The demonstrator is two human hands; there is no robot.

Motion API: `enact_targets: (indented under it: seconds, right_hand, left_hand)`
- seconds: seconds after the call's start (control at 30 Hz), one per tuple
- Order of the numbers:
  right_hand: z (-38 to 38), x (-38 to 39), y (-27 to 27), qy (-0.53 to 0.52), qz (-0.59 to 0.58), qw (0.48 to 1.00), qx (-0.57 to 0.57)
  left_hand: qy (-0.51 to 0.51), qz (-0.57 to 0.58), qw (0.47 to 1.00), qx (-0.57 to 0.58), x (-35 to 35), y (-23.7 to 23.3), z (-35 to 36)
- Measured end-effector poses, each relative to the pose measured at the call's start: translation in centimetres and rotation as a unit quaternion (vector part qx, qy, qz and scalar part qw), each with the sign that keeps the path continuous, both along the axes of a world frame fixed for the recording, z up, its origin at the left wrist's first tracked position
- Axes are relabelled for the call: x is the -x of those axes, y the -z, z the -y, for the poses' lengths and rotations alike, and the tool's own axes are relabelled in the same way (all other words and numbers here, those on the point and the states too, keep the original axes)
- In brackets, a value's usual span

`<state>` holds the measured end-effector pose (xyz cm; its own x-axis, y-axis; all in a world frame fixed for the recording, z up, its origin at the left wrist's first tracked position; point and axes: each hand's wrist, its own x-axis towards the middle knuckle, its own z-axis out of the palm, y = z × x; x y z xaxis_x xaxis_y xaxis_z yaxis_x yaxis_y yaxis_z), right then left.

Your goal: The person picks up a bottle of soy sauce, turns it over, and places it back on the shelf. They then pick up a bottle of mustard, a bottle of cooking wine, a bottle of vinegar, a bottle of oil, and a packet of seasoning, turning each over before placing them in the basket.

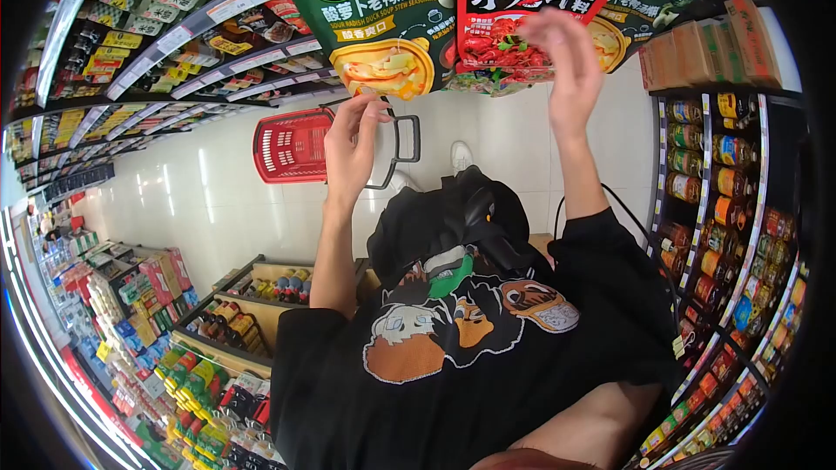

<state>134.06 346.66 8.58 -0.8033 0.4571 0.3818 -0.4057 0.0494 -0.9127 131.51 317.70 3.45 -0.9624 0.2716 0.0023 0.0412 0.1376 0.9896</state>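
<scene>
A green pouch of sour radish duck soup stew seasoning (383, 13) hangs upright at the top, with a bowl of soup pictured on it. Just below its bottom edge is my left hand (355, 126), fingers loosely curled and apart, with nothing seen in them. Beside that pouch hangs a red pouch of crayfish seasoning (492, 22), overlapping another green pouch (623, 30) behind it. My right hand (570, 65) is raised over the red pouch's right side, fingers apart and slightly blurred, hiding part of its picture.
A red shopping basket (292, 146) with a black handle stands on the pale tiled floor (192, 209), partly behind my left forearm. Shelves of packets (218, 35) run along the left. Cartons (714, 52) top the jar shelves (718, 174) on the right. Wooden bins (239, 313) stand lower left.
</scene>
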Motion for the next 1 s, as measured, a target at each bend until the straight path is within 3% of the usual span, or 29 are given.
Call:
enact_targets:
  seconds: [0.13,0.2,0.3,0.4,0.63,1.0]
  right_hand:
    - [-0.6,3.3,-4.0,0.018,-0.038,0.999,-0.017]
    - [-0.4,4.3,-5.3,-0.016,0.019,0.999,0.044]
    - [-0.8,5.0,-5.3,-0.032,0.027,0.998,0.048]
    - [-1.6,5.1,-5.4,-0.055,0.033,0.996,0.054]
    - [-2.4,5.1,-5.3,-0.076,0.047,0.995,0.049]
    - [-3.2,6.6,-5.1,-0.09,0.048,0.993,0.059]
  left_hand:
    - [0.033,-0.02,0.998,-0.041,1.1,-3.9,-1.4]
    - [0.075,-0.047,0.993,-0.082,2.4,-6.6,-2.8]
    - [0.066,-0.022,0.987,-0.142,3.9,-11.1,-5.2]
    - [0.092,-0.015,0.973,-0.211,6.5,-11.0,-6.2]
    - [0.143,0.022,0.961,-0.237,10.5,-11.6,-7.4]
    - [0.132,-0.015,0.971,-0.198,12.6,-10.6,-8.2]
